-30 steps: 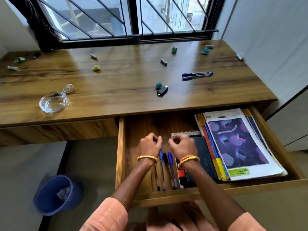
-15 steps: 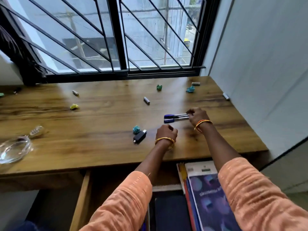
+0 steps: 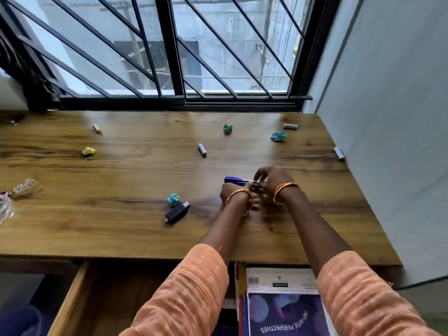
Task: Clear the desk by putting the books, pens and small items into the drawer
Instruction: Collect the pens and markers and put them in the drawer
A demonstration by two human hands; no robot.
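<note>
Toward the left edge of the tabletop (image 3: 121, 180) a yellow paper ball (image 3: 88, 151) and a small grey cylinder (image 3: 96, 129) are seen, well apart from both hands. Nearer the middle, a teal paper ball (image 3: 173, 199) lies just beside a black USB adapter (image 3: 176, 212), and a second grey cylinder (image 3: 202, 149) lies farther back.

The pens (image 3: 238, 181) are found right of centre, about midway between the front and back edges, with their long axis running nearly parallel to the front edge and the blue caps pointing left. The left hand (image 3: 234, 194) is placed at their near side, its fingers curled; whether the pens are actually pinched by it cannot be told, since that part is blurred and hidden by the wrist. The right hand (image 3: 271, 177) is arched over the right-hand ends of the pens, its fingers (image 3: 260, 172) bent down around them, so a hold appears to be taken there. Both hands are about equally near; the right one is judged to carry the grip.

The drawer (image 3: 70, 299) stands open under the front edge, directly below the forearms, with books (image 3: 283, 309) stacked in its right part. The pens would therefore have to be drawn straight back toward the person and lowered, and the bare wooden floor left of the books seems the likelier place.

Farther right, a teal ball (image 3: 278, 136) and two more cylinders (image 3: 290, 126) (image 3: 339, 153) remain near the back right corner and the right edge.
</note>
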